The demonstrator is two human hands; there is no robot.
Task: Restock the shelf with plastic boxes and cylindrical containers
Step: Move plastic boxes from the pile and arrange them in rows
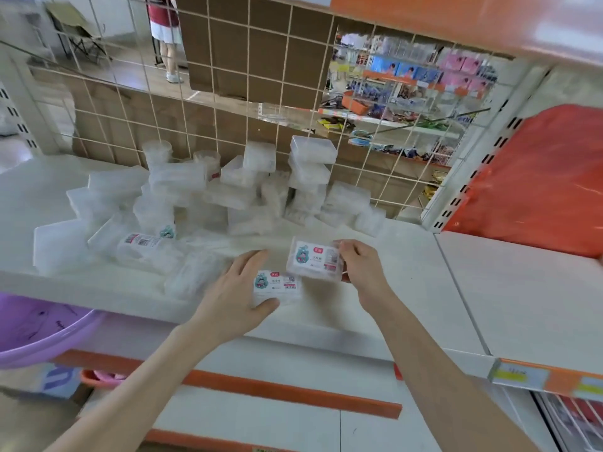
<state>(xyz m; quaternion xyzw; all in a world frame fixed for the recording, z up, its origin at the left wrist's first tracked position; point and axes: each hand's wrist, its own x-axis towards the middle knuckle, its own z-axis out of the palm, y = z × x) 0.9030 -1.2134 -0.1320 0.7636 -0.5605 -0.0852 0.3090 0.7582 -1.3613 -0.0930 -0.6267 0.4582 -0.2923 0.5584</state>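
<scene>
Between your two hands, in the head view, sit two labelled plastic boxes at the front of the white shelf (pixel 408 272). Your left hand (pixel 235 288) grips the lower labelled box (pixel 277 283), thumb on its near edge and fingers past its far side. Your right hand (pixel 362 265) pinches the right end of the upper labelled box (pixel 315 259), tilted and touching the lower one.

That end-only pinch on slick plastic looks likely to slip. Just beyond your left fingertips, the loose pile of clear boxes (pixel 228 190) could slide if you nudge it. Beyond your right hand, the stacked boxes (pixel 310 164) against the wire grid (pixel 228 93) look crooked enough to topple.

Both boxes are small, translucent and rectangular, with a white cartoon-and-barcode label on top. A cylindrical container (pixel 158 151) stands behind the pile.
</scene>
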